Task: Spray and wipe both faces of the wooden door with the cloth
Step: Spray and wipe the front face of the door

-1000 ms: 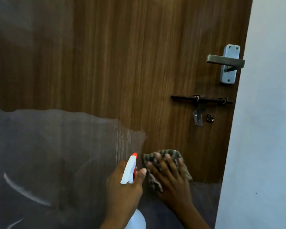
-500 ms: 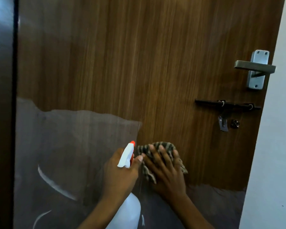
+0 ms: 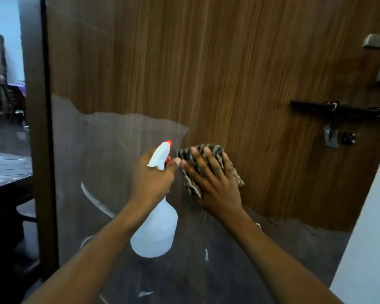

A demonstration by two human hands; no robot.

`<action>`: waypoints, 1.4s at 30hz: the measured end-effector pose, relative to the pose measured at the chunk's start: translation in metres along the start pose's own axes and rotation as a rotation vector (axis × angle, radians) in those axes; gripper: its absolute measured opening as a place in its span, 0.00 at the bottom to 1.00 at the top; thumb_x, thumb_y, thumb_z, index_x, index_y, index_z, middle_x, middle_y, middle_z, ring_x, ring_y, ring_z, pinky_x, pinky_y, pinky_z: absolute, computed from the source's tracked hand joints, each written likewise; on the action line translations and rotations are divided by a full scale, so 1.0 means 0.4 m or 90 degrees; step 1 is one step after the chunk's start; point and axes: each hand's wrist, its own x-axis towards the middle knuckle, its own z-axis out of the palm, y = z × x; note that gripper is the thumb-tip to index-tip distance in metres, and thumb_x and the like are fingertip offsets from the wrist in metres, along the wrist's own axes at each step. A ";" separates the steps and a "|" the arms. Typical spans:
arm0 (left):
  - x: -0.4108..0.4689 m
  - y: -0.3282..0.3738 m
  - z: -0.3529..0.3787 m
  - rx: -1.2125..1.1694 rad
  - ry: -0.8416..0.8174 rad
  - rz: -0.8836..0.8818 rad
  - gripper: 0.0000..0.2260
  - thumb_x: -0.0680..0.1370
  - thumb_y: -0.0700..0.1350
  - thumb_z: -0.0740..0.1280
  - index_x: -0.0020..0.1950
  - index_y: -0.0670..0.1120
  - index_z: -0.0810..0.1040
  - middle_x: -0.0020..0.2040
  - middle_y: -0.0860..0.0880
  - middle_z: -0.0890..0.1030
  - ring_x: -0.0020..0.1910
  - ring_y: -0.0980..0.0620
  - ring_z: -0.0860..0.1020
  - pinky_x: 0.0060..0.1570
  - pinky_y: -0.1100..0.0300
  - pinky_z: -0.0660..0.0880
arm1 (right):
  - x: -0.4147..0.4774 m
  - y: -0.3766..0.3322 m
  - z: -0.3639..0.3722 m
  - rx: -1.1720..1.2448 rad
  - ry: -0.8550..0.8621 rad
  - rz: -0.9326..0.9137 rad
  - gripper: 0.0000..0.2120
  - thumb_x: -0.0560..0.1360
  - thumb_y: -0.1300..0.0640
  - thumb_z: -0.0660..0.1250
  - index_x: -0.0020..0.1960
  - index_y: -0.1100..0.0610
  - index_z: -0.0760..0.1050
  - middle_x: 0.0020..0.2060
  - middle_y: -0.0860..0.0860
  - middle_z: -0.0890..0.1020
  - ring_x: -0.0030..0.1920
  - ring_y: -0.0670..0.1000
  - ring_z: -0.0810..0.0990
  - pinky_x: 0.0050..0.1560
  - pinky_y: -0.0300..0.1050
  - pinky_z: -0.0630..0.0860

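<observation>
Right hand [image 3: 215,185] is pressing the cloth [image 3: 214,148] flat-fingered against the wooden door [image 3: 228,73] while left hand [image 3: 151,178] is gripping the spray bottle [image 3: 156,231] just beside it, arguably risking the bottle knocking the wiping hand or the cloth slipping.

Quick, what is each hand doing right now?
Left hand: fingers curled round the spray bottle, holding it.
Right hand: open, fingers flat, pressing the cloth against the door.
</observation>
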 end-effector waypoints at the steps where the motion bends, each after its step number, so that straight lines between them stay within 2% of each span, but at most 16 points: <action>1: -0.012 -0.009 0.001 -0.009 0.006 -0.014 0.23 0.74 0.53 0.68 0.68 0.53 0.70 0.65 0.54 0.75 0.56 0.54 0.75 0.51 0.61 0.75 | -0.037 0.014 -0.005 -0.002 0.005 -0.016 0.28 0.81 0.42 0.59 0.79 0.48 0.61 0.78 0.53 0.61 0.78 0.59 0.58 0.73 0.67 0.59; 5: -0.031 -0.028 -0.013 -0.013 0.048 -0.071 0.23 0.73 0.52 0.70 0.66 0.51 0.71 0.63 0.51 0.77 0.53 0.49 0.77 0.47 0.59 0.77 | -0.030 0.064 -0.013 -0.030 0.022 0.096 0.30 0.80 0.41 0.60 0.79 0.46 0.59 0.79 0.54 0.60 0.78 0.60 0.57 0.74 0.67 0.57; 7: -0.036 -0.037 -0.025 -0.002 0.064 -0.077 0.23 0.73 0.52 0.70 0.66 0.50 0.71 0.63 0.51 0.77 0.50 0.53 0.75 0.44 0.64 0.76 | 0.050 0.035 -0.010 -0.014 0.033 0.167 0.30 0.80 0.40 0.57 0.80 0.47 0.56 0.80 0.55 0.57 0.79 0.61 0.54 0.75 0.68 0.53; 9: -0.041 -0.041 -0.041 0.008 0.076 -0.060 0.22 0.73 0.51 0.70 0.66 0.50 0.72 0.63 0.52 0.77 0.49 0.57 0.72 0.38 0.72 0.70 | 0.140 -0.013 0.003 0.013 0.048 0.160 0.29 0.81 0.42 0.55 0.80 0.48 0.58 0.79 0.55 0.58 0.79 0.62 0.54 0.75 0.69 0.52; 11: -0.043 -0.048 -0.061 0.018 0.085 -0.043 0.22 0.73 0.52 0.70 0.66 0.50 0.73 0.63 0.52 0.77 0.50 0.57 0.73 0.39 0.74 0.70 | 0.196 -0.074 0.026 0.027 0.038 0.104 0.28 0.81 0.44 0.55 0.80 0.50 0.58 0.79 0.55 0.58 0.79 0.61 0.54 0.75 0.68 0.53; 14: -0.039 -0.056 -0.096 0.038 0.107 -0.035 0.23 0.72 0.52 0.70 0.67 0.50 0.73 0.64 0.52 0.77 0.57 0.55 0.75 0.49 0.68 0.69 | 0.162 -0.149 0.059 0.041 0.000 -0.021 0.31 0.81 0.45 0.58 0.80 0.51 0.56 0.80 0.55 0.55 0.80 0.60 0.50 0.76 0.66 0.53; 17: -0.030 -0.066 -0.129 0.052 0.118 -0.038 0.23 0.72 0.52 0.70 0.66 0.51 0.73 0.64 0.52 0.77 0.57 0.54 0.76 0.49 0.66 0.70 | 0.063 -0.124 0.061 0.037 0.006 -0.118 0.30 0.81 0.44 0.58 0.80 0.50 0.57 0.80 0.54 0.57 0.80 0.59 0.54 0.75 0.66 0.58; 19: -0.026 -0.078 -0.150 0.056 0.127 -0.035 0.21 0.72 0.52 0.71 0.64 0.52 0.74 0.62 0.53 0.78 0.53 0.55 0.76 0.50 0.62 0.75 | 0.036 -0.078 0.044 0.029 0.023 -0.081 0.29 0.80 0.43 0.60 0.79 0.48 0.59 0.79 0.53 0.60 0.79 0.58 0.57 0.74 0.66 0.60; 21: -0.021 -0.085 -0.173 0.053 0.142 -0.043 0.20 0.71 0.53 0.72 0.62 0.53 0.74 0.60 0.53 0.79 0.52 0.52 0.78 0.52 0.53 0.79 | 0.080 -0.058 0.024 0.014 0.020 0.022 0.31 0.79 0.42 0.60 0.80 0.47 0.58 0.79 0.53 0.58 0.79 0.59 0.55 0.75 0.66 0.56; 23: -0.014 -0.091 -0.198 0.045 0.151 -0.044 0.20 0.71 0.52 0.72 0.62 0.53 0.75 0.58 0.54 0.79 0.52 0.52 0.78 0.53 0.49 0.79 | 0.182 -0.090 0.011 0.027 0.029 0.102 0.32 0.79 0.41 0.58 0.81 0.47 0.55 0.80 0.54 0.55 0.80 0.60 0.52 0.75 0.67 0.52; 27: 0.009 -0.109 -0.239 0.016 0.142 -0.036 0.20 0.72 0.50 0.72 0.62 0.51 0.75 0.54 0.56 0.77 0.47 0.56 0.75 0.49 0.59 0.78 | 0.320 -0.223 0.040 0.041 0.039 0.044 0.30 0.81 0.43 0.57 0.80 0.51 0.57 0.80 0.55 0.57 0.80 0.61 0.52 0.75 0.68 0.55; 30: 0.039 -0.127 -0.272 0.030 0.137 -0.033 0.22 0.72 0.51 0.71 0.64 0.51 0.74 0.61 0.53 0.78 0.49 0.57 0.74 0.48 0.63 0.74 | 0.270 -0.284 0.078 0.027 0.009 -0.078 0.30 0.81 0.44 0.58 0.80 0.51 0.57 0.80 0.55 0.56 0.80 0.60 0.52 0.75 0.66 0.57; 33: 0.062 -0.142 -0.309 0.046 0.125 -0.038 0.23 0.71 0.53 0.71 0.65 0.52 0.73 0.63 0.52 0.77 0.51 0.57 0.73 0.43 0.70 0.73 | 0.192 -0.241 0.070 0.017 0.028 -0.159 0.31 0.80 0.44 0.62 0.80 0.49 0.59 0.79 0.53 0.59 0.79 0.58 0.56 0.74 0.65 0.61; 36: 0.069 -0.150 -0.340 0.061 0.154 -0.059 0.24 0.71 0.52 0.72 0.65 0.50 0.72 0.63 0.50 0.77 0.50 0.57 0.71 0.42 0.70 0.68 | 0.186 -0.176 0.038 -0.005 0.042 -0.067 0.32 0.77 0.43 0.65 0.79 0.46 0.61 0.79 0.52 0.61 0.78 0.58 0.60 0.73 0.66 0.61; 39: 0.083 -0.161 -0.370 0.073 0.182 -0.062 0.24 0.70 0.51 0.73 0.63 0.49 0.74 0.59 0.50 0.79 0.47 0.57 0.72 0.35 0.75 0.66 | 0.303 -0.215 0.015 0.018 0.050 0.083 0.30 0.80 0.42 0.57 0.80 0.46 0.58 0.79 0.54 0.59 0.79 0.60 0.55 0.74 0.68 0.56; 42: 0.106 -0.173 -0.399 0.066 0.174 -0.043 0.23 0.69 0.51 0.74 0.63 0.50 0.75 0.54 0.54 0.78 0.47 0.56 0.75 0.35 0.74 0.71 | 0.423 -0.302 0.029 0.051 0.049 0.046 0.27 0.82 0.43 0.48 0.79 0.48 0.59 0.79 0.55 0.59 0.79 0.61 0.55 0.74 0.68 0.56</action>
